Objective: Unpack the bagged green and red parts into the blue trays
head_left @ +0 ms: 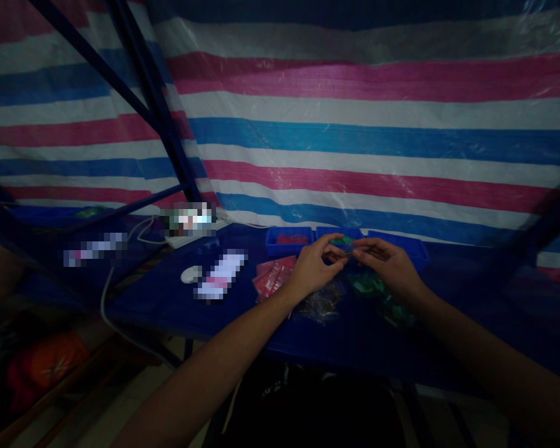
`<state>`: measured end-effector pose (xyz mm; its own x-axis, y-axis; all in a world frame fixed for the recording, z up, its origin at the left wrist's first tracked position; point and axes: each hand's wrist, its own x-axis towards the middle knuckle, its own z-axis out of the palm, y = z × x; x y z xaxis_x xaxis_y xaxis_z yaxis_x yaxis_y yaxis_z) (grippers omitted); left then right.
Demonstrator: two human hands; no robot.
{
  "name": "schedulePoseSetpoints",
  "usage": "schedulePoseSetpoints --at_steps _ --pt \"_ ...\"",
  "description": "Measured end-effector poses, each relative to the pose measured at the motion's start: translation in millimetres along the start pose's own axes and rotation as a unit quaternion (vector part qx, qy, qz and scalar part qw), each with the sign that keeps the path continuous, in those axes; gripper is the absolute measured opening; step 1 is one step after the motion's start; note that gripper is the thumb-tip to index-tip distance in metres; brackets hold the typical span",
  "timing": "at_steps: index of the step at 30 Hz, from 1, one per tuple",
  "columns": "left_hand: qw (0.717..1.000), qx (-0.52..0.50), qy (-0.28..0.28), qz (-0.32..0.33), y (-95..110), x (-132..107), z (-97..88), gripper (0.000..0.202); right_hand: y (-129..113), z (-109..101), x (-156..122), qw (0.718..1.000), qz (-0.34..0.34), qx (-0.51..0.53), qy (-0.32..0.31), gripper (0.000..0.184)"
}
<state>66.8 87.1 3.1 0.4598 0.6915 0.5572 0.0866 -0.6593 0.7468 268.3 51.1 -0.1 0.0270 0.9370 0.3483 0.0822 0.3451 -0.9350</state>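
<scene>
Both my hands meet over the dark blue table (177, 298). My left hand (313, 269) and my right hand (388, 266) are closed in pinches on a small dark item (346, 249) held between their fingertips; I cannot make out what it is in the dim light. Below the hands lie a pile of red packets (273, 277), a clear plastic bag (324, 303) and a heap of green packets (378, 292).
Three shallow blue trays (290, 239) stand in a row behind the hands, the left one with red contents. A white round object (190, 274), a power strip (186, 235) and cables lie at the left. A striped tarp (354, 124) hangs behind; blue frame bars (158, 106) cross at left.
</scene>
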Motion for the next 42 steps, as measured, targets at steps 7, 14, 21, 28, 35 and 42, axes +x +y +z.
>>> schedulePoseSetpoints --at_steps 7,14,21,28,35,42 --pt "1.000 0.019 -0.004 -0.009 1.3 0.2 -0.6 0.045 0.1 -0.7 -0.6 1.000 -0.005 -0.011 0.006 0.037" --pt "1.000 0.010 -0.017 0.011 3.6 -1.1 0.8 0.048 0.0 -0.3 -0.5 1.000 0.003 0.001 0.004 0.040" --pt "1.000 -0.012 -0.018 0.001 3.9 -0.1 -0.8 0.052 3.1 -1.8 2.0 0.999 0.007 0.015 -0.028 0.045" --pt "1.000 -0.006 -0.017 0.007 1.7 -0.6 0.3 0.052 -0.6 -1.2 0.4 0.999 -0.001 -0.015 -0.029 0.045" --pt "1.000 0.012 -0.012 0.023 0.3 -0.6 -0.5 0.051 -2.0 0.6 -1.1 0.999 -0.014 -0.027 -0.023 0.040" --pt "0.999 0.040 -0.005 0.016 5.3 -0.9 -2.7 0.052 -4.0 4.9 -2.6 0.999 -0.016 -0.010 -0.029 0.038"
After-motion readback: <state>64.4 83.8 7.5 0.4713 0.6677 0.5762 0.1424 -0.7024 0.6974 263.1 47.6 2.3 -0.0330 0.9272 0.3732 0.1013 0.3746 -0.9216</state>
